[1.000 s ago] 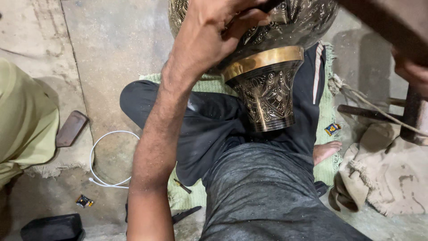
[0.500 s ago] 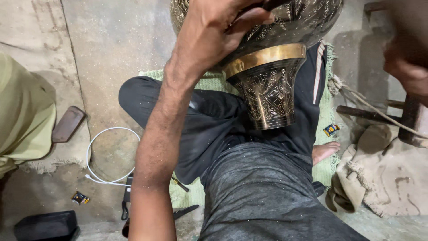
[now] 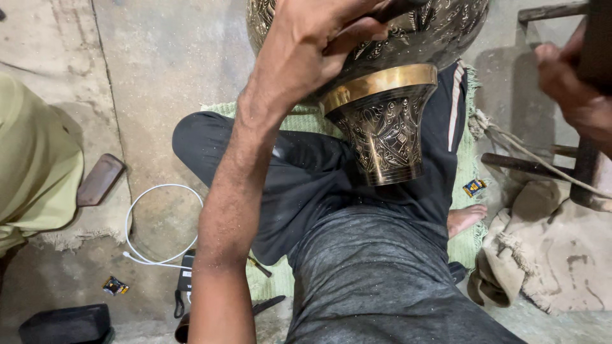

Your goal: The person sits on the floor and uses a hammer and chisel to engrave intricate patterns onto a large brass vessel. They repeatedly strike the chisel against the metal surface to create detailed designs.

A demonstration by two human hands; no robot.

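A large engraved brass vase (image 3: 384, 137) with a plain gold band rests tilted on my lap, foot pointing toward me. My left hand (image 3: 315, 48) lies on the vase's body, its fingers closed round a dark tool handle (image 3: 396, 7) that runs out of the top of the view. At the right edge my right hand (image 3: 574, 92) grips a dark wooden mallet (image 3: 600, 38), held apart from the vase. The upper part of the vase is out of view.
I sit cross-legged on a green mat (image 3: 299, 118) on a concrete floor. A white cable (image 3: 137, 216), a dark flat slab (image 3: 99, 179) and a black box (image 3: 64, 325) lie left. Another person's pale green garment (image 3: 32, 172) is at the left edge. Crumpled cloth (image 3: 542, 255) and a roped wooden frame (image 3: 529, 162) stand right.
The mallet in my right hand lay slanted across the top right a second ago and now stands at the right edge. My left hand stays on the vase.
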